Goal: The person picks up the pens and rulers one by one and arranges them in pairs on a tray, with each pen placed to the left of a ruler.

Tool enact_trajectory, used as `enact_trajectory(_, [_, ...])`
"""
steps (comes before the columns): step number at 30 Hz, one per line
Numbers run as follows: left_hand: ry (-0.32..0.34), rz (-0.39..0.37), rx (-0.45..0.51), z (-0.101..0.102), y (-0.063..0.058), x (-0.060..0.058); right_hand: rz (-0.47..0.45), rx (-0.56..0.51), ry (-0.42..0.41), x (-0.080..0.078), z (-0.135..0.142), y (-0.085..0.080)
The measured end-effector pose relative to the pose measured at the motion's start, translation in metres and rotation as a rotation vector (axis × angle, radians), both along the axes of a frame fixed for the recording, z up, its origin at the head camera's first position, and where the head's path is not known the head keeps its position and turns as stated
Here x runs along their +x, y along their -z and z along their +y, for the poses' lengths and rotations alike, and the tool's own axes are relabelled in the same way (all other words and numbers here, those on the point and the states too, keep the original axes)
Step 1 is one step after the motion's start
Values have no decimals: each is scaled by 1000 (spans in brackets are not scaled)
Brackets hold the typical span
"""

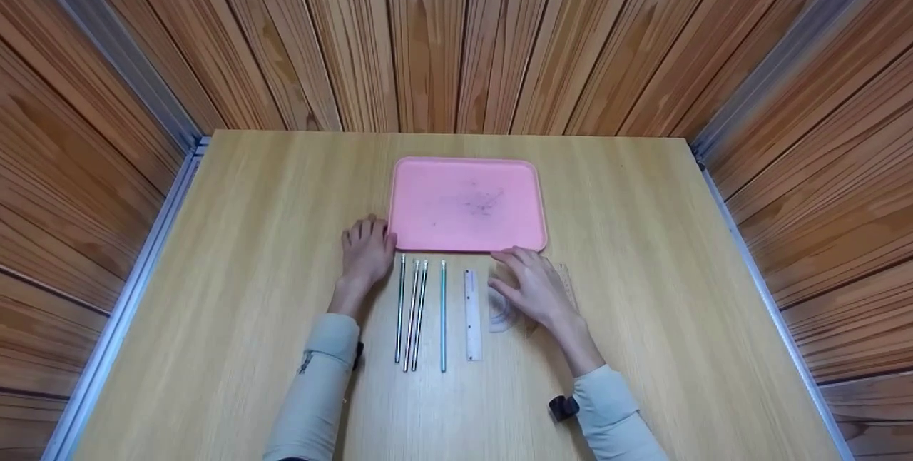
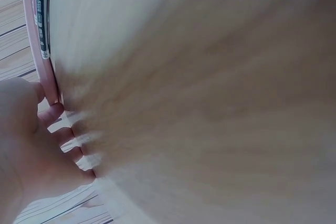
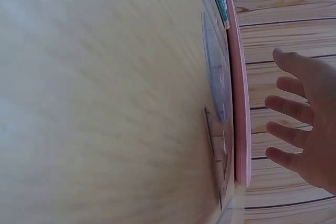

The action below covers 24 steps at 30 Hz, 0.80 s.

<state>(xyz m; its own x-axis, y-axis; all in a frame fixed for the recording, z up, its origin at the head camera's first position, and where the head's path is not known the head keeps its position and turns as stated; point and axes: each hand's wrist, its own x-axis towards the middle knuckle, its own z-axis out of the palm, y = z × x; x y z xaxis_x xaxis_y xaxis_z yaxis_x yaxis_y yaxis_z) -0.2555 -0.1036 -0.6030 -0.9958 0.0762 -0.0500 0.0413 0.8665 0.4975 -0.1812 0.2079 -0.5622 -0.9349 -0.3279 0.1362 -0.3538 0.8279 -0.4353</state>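
My left hand point(image 1: 365, 252) rests on the table against the front left corner of a pink tray point(image 1: 467, 204). Its fingertips touch the tabletop, and the thumb side meets the tray's edge, as the left wrist view shows. My right hand point(image 1: 533, 282) hovers over a clear protractor point(image 1: 503, 320) and partly hides it, fingers spread and holding nothing. Beyond it a clear set square point(image 1: 567, 282) is mostly covered by the hand. Left of the protractor lies a clear ruler point(image 1: 473, 315). A teal pencil point(image 1: 443, 318) and a dark green pencil point(image 1: 399, 311) flank two striped pencils point(image 1: 420, 315).
The light wooden table point(image 1: 285, 190) carries everything. Dark scuff marks show on the tray's floor. Wood-plank walls point(image 1: 428, 40) with grey metal corner posts point(image 1: 135, 54) enclose the back and both sides.
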Motion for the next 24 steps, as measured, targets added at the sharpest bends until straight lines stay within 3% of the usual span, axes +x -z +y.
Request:
enact_trajectory(12, [10, -5, 8, 0, 1, 1, -20, 7, -60, 1, -25, -5])
enact_trajectory(24, [4, -1, 9, 0, -1, 2, -15, 104, -152, -3, -57, -6])
